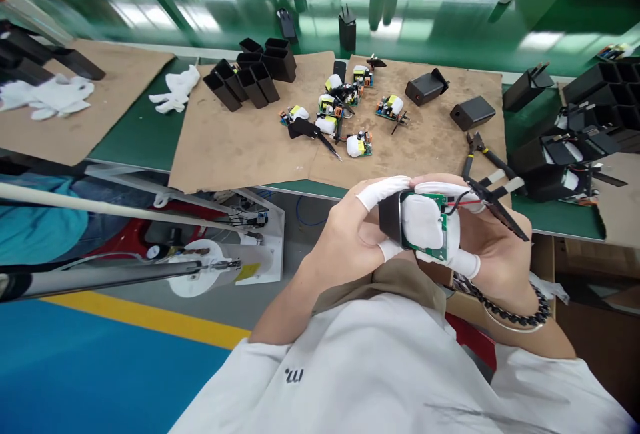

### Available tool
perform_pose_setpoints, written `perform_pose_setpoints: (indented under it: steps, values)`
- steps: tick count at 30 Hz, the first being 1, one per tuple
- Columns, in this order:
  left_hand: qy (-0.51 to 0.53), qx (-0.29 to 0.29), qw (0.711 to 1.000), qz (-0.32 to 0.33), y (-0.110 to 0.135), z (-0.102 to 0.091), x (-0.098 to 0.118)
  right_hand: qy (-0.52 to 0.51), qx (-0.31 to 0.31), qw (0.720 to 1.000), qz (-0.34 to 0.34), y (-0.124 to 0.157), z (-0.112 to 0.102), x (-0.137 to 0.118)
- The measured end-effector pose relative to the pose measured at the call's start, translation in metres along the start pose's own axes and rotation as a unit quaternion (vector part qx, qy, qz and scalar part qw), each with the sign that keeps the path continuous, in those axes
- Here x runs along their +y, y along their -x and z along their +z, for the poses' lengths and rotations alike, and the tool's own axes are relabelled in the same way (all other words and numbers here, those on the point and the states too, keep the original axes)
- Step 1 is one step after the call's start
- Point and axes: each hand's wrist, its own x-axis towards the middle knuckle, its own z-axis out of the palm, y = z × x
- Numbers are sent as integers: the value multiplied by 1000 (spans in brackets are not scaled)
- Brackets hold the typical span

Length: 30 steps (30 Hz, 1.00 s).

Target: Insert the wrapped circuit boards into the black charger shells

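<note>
My left hand [353, 227], with white finger cots on its fingertips, is closed around a black plastic charger housing [391, 217]. In my right hand [495, 247] is a green circuit board [434, 251] with a thick white pad or glue on its face. The board's left end sits at or just inside the housing's mouth; how deep I cannot tell. Red and black wires run from the board to a black plug end cap [500, 207] with two flat prongs, hanging over the right hand. Diagonal cutters [477, 151] with black and yellow handles lie just beyond.
Several loose circuit boards [360, 145] and black tweezers [315, 133] lie on the cardboard [240, 154]. Upright empty housings [257, 84] cluster at the back left. Two closed-sided housings [473, 113] lie to the right, near more stacked units [543, 161]. White gloves [175, 89] rest leftward.
</note>
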Motion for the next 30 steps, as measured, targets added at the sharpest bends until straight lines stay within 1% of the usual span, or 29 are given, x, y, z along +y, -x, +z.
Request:
perform_pose_setpoints:
  steps: [3,6,10,12,16,18,25,30]
  values:
    - [-6,-4,1000,-7,0,0,1,-6,5,1000,-3,0,1,-1]
    - [-16,-2,1000,-11,1,0,1,6,-22,1000,-7,-2,0,-2]
    - [-21,2,1000,-4,1,0,2,-1,-32,999,-6,-2,-1,-2]
    - [-19,4,1000,0,1,1,2,-5,-25,1000,-3,-1,-1,-1]
    - [-10,-5,1000,-2,0,2,0,-6,9,1000,21,3,0,3]
    - [0,-6,1000,0,0,2,-2,-5,13,1000,24,4,1,4]
    - [32,-7,999,-13,4,5,-6,30,-27,999,-32,4,3,-5]
    - [55,-1,998,-17,7,8,-6,17,-16,997,-78,8,6,-6]
